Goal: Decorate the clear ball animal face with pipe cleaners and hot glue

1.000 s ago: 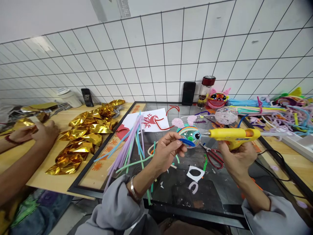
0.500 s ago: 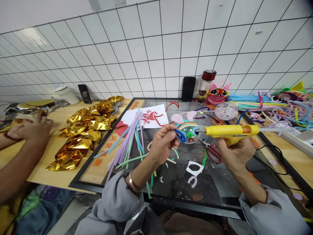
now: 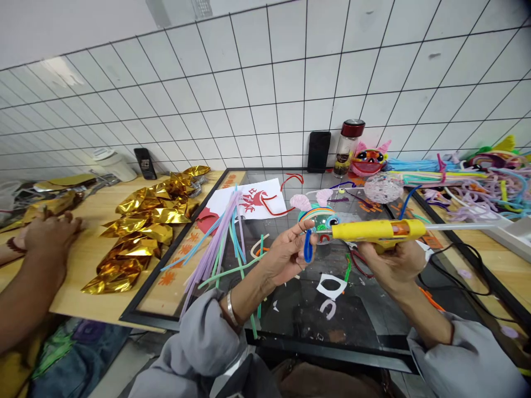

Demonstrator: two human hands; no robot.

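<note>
Pinched in the fingers of my left hand (image 3: 290, 249) is a blue pipe cleaner (image 3: 307, 247) bent into a narrow loop, hanging downward. My right hand (image 3: 394, 262) grips a yellow hot glue gun (image 3: 373, 230), a clear glue stick (image 3: 460, 225) poking out of its back. The gun's nozzle points left and meets the top of the blue loop or is very close to it. Just behind stands a clear ball figure (image 3: 316, 213) with pink ears, a rainbow band and an eye, partly hidden by the gun and my left hand.
Purple, blue and green pipe cleaners (image 3: 218, 237) lie left of my hands, by white paper with a red print (image 3: 265, 200). Red-handled scissors (image 3: 360, 264) sit under the gun, its black cord (image 3: 477, 260) at right. Gold foil (image 3: 128, 243) and a co-worker's hands (image 3: 52, 235) are leftward.
The glue gun has moved left and slightly down from beside the figure's eye to the blue loop. My left hand has turned the loop from lying sideways to hanging down.
</note>
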